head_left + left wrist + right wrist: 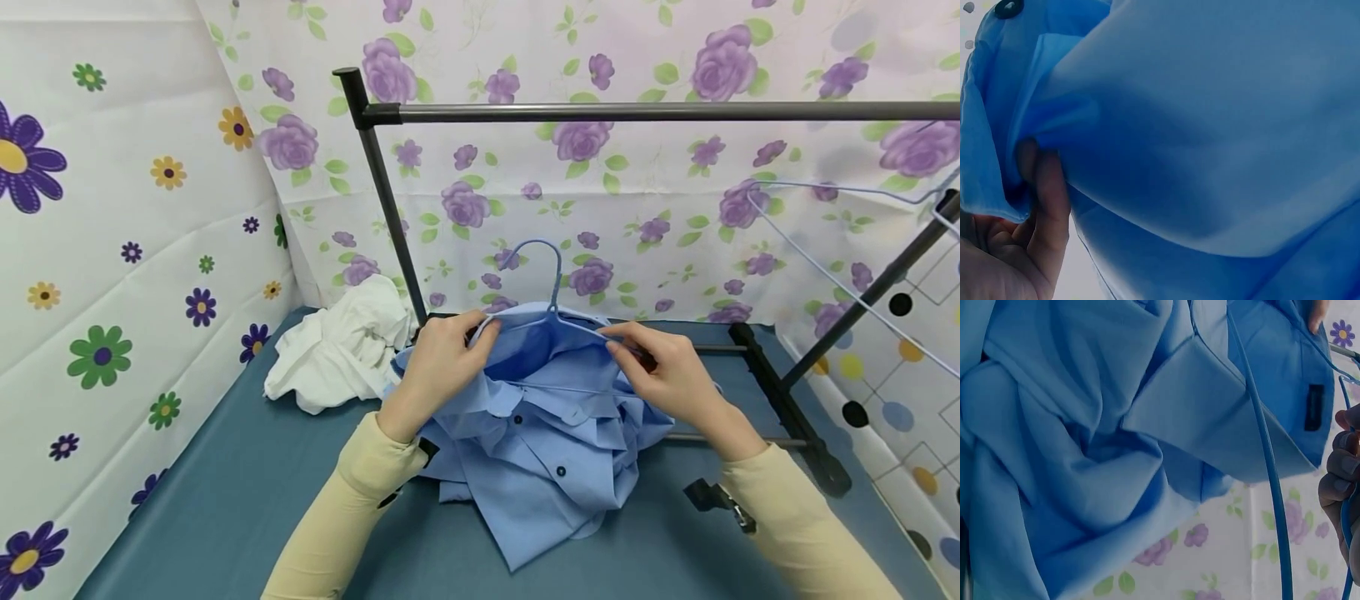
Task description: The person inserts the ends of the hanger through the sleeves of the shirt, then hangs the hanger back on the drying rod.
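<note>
A light blue button-up shirt [555,467] lies bunched on the blue-green surface, its dark buttons facing up. Inside its collar opening sits a blue wire hanger [558,275], hook pointing up and lower bar crossing the front of the shirt. My left hand [450,358] pinches the collar on the left; in the left wrist view its fingers [1050,206] are curled into the blue cloth. On the other side, my right hand [663,371] grips the hanger's right arm. The right wrist view shows those fingers [1341,465] around the blue wire, beside the collar with its dark label [1314,407].
Crumpled white cloth [345,346] lies behind my left hand. A dark metal rack [637,112] stands over the work, its foot [795,425] to the right. Another blue wire hanger [825,271] hangs at the right. Flowered sheets [465,158] line the back and sides.
</note>
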`<state>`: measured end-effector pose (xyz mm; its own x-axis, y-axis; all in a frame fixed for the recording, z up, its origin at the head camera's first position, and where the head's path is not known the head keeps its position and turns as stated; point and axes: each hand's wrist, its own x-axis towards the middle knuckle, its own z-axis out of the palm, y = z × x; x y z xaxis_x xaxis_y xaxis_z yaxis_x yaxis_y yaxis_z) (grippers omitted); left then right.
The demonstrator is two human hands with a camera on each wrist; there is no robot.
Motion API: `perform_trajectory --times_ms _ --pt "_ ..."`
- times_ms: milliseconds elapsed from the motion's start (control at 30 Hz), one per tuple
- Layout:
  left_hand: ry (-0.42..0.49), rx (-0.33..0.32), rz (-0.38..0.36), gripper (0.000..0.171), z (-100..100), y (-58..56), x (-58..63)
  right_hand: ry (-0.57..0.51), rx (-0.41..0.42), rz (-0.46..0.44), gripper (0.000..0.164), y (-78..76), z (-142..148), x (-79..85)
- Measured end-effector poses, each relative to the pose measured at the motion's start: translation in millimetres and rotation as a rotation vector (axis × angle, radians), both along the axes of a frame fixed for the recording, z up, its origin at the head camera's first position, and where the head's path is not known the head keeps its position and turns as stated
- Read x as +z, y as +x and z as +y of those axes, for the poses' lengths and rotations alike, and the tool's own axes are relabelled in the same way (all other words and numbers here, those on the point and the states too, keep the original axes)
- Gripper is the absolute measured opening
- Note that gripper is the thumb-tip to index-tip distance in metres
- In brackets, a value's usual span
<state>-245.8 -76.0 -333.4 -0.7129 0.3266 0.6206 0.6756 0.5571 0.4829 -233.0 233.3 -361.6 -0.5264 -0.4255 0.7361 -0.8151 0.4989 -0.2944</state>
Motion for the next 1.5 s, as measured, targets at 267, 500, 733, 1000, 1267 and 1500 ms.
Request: perform_trajectory --times_ms 267,500,733,1000,1267,1500 --pt "0.002 0.014 0.033 0.035 7.9 4.3 5.0 -0.013 0.009 -0.019 0.027 -4.2 -11.3 -5.5" --pt "-0.009 0.017 0.035 0.033 13.5 7.3 6.9 -0.016 0.011 -0.032 0.026 -5.1 -19.8 -7.7" --pt "-0.017 0.026 0.075 0.036 18.4 9.3 7.3 -0.014 0.016 -0.036 0.023 -4.3 -27.3 -7.2" --pt "-0.065 0.014 0.064 0.032 18.6 13.1 9.3 -0.019 0.021 -0.042 0.022 -4.2 -31.5 -9.7" --pt "-0.256 0.161 0.349 0.063 12.0 20.9 11.0 -0.084 0.050 0.008 0.025 -3.2 -30.8 -11.6" --pt "-0.270 0.209 0.471 0.051 -5.4 31.5 22.0 -0.135 0.065 0.057 0.028 -4.5 -29.1 -13.9"
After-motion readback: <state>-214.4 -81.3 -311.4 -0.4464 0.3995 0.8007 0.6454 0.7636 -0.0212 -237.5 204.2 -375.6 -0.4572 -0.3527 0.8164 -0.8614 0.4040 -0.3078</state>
